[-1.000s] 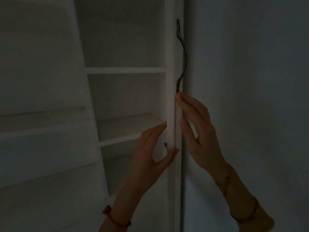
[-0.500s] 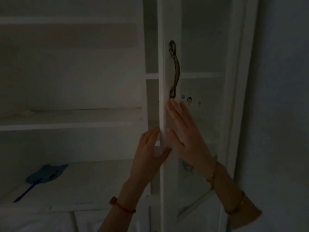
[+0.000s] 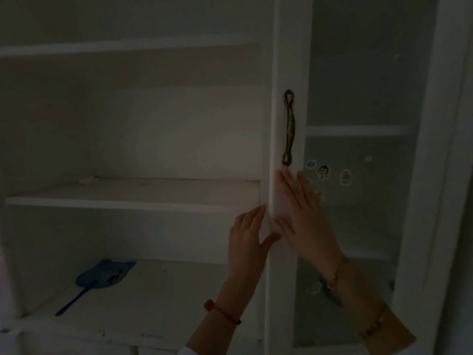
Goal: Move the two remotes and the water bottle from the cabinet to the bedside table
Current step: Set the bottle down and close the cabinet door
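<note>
Head view: left hand (image 3: 245, 237) tight around cabinet door (image 3: 289, 60) edge, right hand (image 3: 304, 213) flat on it, stickers (image 3: 323, 172) alongside.

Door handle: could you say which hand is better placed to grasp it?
Likely the right hand: its fingertips lie just below the handle; the left hand grips the door edge lower.

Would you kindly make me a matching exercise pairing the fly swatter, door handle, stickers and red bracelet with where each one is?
Things: 1 fly swatter; 2 door handle; 3 stickers; 4 red bracelet.
Places: A on the glass pane; B round the left wrist; C on the lower shelf; D on the door frame, above the right hand.
Pairs: 1-C, 2-D, 3-A, 4-B.
</note>
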Motion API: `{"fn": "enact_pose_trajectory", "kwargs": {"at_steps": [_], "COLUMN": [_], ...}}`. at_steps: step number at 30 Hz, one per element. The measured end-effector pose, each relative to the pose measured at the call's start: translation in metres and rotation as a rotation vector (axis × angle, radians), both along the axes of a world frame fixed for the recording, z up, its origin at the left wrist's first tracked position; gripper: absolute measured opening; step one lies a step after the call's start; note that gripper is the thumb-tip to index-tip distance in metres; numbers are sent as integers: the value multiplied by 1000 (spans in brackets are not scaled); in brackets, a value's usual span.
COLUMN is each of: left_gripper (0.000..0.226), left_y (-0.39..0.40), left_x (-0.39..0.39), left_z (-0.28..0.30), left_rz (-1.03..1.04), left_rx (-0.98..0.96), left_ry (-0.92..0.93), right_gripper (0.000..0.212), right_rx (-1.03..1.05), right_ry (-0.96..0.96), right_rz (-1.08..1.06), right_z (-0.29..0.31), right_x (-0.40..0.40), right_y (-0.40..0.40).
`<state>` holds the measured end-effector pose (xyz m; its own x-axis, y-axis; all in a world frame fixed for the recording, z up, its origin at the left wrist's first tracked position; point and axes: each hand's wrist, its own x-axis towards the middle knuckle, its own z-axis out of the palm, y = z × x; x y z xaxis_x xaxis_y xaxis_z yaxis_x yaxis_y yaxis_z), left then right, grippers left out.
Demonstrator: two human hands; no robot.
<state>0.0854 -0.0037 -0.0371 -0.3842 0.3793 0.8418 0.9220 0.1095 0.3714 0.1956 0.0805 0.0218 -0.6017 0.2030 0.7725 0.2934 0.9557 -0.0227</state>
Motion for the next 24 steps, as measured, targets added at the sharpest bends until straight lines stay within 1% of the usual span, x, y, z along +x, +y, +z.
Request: {"fn": "enact_pose_trajectory", "kwargs": {"at_steps": [7, 11, 15, 19, 24], "left_gripper": [61, 59, 57, 64, 72], "left_y": [30, 37, 41, 44, 52], "left_x": [-29, -36, -36, -41, -46], "left_z": [-1, -7, -13, -11, -6], "left_rz": [8, -18, -18, 7, 65], "left_rx": [57, 102, 119, 148, 112], "left_ry": [11, 29, 19, 5, 15], "right_gripper": [90, 93, 91, 94, 96], "right_rx": [-2, 2, 17, 0, -18], "right_ry": [31, 40, 46, 43, 43], "right_rz": [-35, -46, -63, -66, -118], "right_z": [-1, -1, 0, -1, -1], "right_x": [-30, -34, -36, -40, -50], "right_y": [19, 24, 24, 26, 31]}}
